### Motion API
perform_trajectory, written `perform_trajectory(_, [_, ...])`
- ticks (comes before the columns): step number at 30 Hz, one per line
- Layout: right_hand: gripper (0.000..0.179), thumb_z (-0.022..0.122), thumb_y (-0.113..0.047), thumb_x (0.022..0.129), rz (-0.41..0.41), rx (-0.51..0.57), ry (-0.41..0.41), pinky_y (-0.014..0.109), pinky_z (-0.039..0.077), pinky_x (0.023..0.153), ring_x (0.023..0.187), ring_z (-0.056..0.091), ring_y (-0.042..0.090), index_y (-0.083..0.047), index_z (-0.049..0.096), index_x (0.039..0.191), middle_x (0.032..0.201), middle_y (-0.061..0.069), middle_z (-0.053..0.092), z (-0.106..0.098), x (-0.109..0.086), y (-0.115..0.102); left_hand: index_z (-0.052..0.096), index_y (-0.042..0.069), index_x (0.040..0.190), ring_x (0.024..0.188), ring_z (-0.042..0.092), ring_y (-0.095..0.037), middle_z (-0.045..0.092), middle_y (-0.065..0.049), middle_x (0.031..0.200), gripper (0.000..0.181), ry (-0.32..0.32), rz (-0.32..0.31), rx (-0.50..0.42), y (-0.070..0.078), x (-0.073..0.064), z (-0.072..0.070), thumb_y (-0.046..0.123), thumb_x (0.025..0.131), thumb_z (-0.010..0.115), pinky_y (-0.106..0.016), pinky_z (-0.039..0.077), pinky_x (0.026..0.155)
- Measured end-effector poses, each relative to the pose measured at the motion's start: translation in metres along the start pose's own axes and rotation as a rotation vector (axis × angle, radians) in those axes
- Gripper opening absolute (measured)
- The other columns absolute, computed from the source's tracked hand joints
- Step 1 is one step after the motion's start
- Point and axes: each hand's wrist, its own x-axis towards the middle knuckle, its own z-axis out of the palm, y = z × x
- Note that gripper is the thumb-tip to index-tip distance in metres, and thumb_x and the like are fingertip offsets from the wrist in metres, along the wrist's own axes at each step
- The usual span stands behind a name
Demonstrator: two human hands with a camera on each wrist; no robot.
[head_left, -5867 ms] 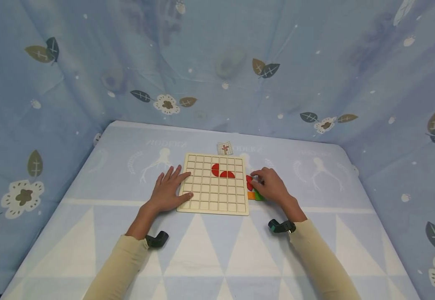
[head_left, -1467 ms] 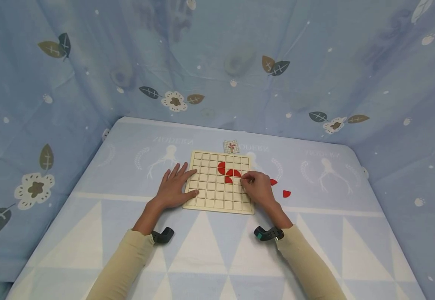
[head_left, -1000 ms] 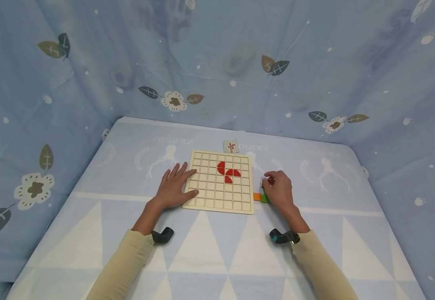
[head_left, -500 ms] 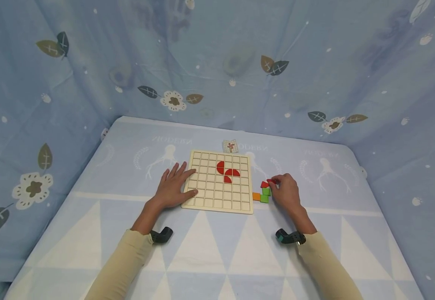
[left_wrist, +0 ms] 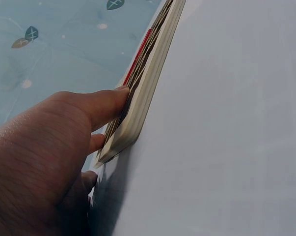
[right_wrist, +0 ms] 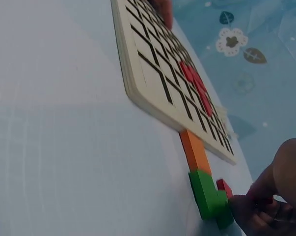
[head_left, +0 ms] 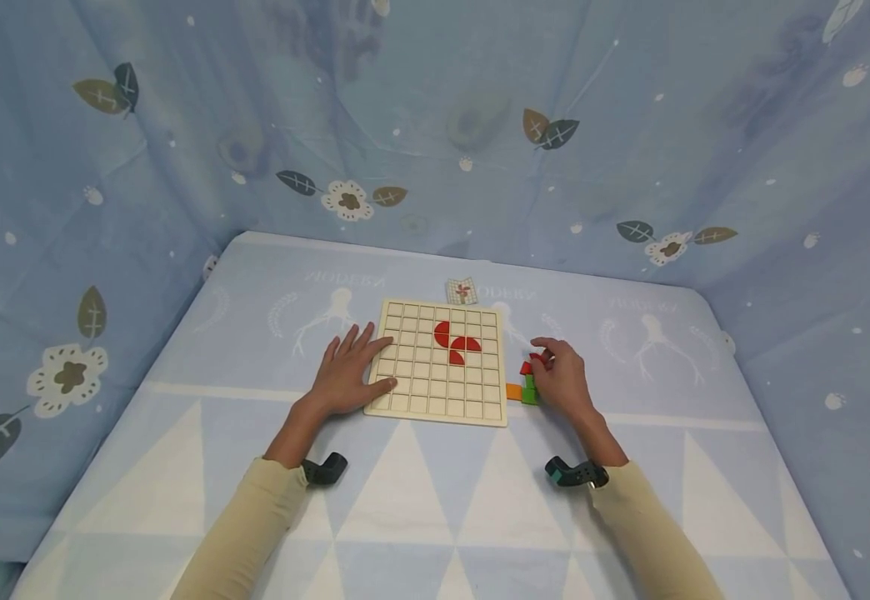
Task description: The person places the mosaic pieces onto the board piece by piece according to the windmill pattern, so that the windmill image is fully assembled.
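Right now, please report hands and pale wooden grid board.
Left hand on left edge of board. Right hand pinching small red piece. Right of board: flat orange block, two green blocks.

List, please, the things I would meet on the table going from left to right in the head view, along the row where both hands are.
Left hand, wooden grid board, orange piece, green pieces, right hand.

"What's on the blue-and-white surface (head_left: 397, 521)?"
"A square board (head_left: 420, 392). A little picture card (head_left: 462, 292) sits just past its far edge."
"And beside the board?"
"On its right, an orange block (head_left: 513, 392), then green blocks (head_left: 529, 397), then a red piece (head_left: 526, 367)."
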Motion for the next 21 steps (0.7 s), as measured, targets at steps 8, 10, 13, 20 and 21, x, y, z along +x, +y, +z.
perform_trajectory(8, [0.015, 0.060, -0.003, 0.094, -0.091, 0.121, -0.032, 0.033, 0.047, 0.067, 0.074, 0.055, 0.021, -0.001, 0.069, 0.106, 0.090, 0.008, 0.057, 0.016, 0.001, -0.013, 0.042, 0.015, 0.150, 0.148, 0.008, -0.038, 0.020, -0.018, 0.160, 0.073, 0.014, -0.001, 0.003, 0.001, 0.000, 0.000, 0.049, 0.090, 0.063, -0.059, 0.005, 0.114])
perform_trajectory(10, [0.011, 0.064, -0.005, 0.093, -0.090, 0.148, -0.036, 0.031, 0.047, 0.066, 0.074, 0.055, 0.020, -0.003, 0.069, 0.102, 0.088, 0.005, 0.062, 0.020, 0.001, -0.016, 0.042, 0.014, 0.150, 0.148, 0.009, -0.038, 0.020, -0.019, 0.160, 0.073, 0.014, 0.001, 0.004, 0.001, 0.000, 0.000, 0.049, 0.090, 0.063, -0.059, 0.005, 0.114])
perform_trajectory(13, [0.008, 0.070, -0.009, 0.091, -0.066, 0.214, -0.070, 0.026, 0.049, 0.060, 0.071, 0.061, 0.017, -0.005, 0.070, 0.098, 0.084, 0.002, 0.068, 0.026, 0.000, -0.021, 0.041, 0.015, 0.151, 0.148, 0.008, -0.037, 0.019, -0.018, 0.160, 0.073, 0.007, -0.003, 0.002, -0.001, 0.000, 0.001, 0.050, 0.090, 0.062, -0.058, 0.005, 0.114])
perform_trajectory(20, [0.009, 0.075, -0.011, 0.088, 0.045, 0.363, -0.180, 0.027, 0.051, 0.055, 0.068, 0.068, 0.018, -0.004, 0.074, 0.094, 0.080, 0.005, 0.071, 0.042, -0.002, -0.038, 0.041, 0.016, 0.151, 0.148, 0.007, -0.036, 0.018, -0.016, 0.161, 0.073, 0.000, -0.005, -0.013, -0.002, 0.000, 0.003, 0.051, 0.091, 0.061, -0.057, 0.003, 0.114])
perform_trajectory(21, [0.009, 0.075, -0.011, 0.088, 0.059, 0.375, -0.186, 0.027, 0.052, 0.057, 0.068, 0.069, 0.019, -0.004, 0.074, 0.093, 0.080, 0.005, 0.071, 0.044, -0.002, -0.041, 0.041, 0.016, 0.151, 0.148, 0.006, -0.036, 0.018, -0.016, 0.161, 0.073, 0.000, -0.005, -0.014, -0.002, 0.001, 0.003, 0.051, 0.091, 0.061, -0.057, 0.003, 0.114])
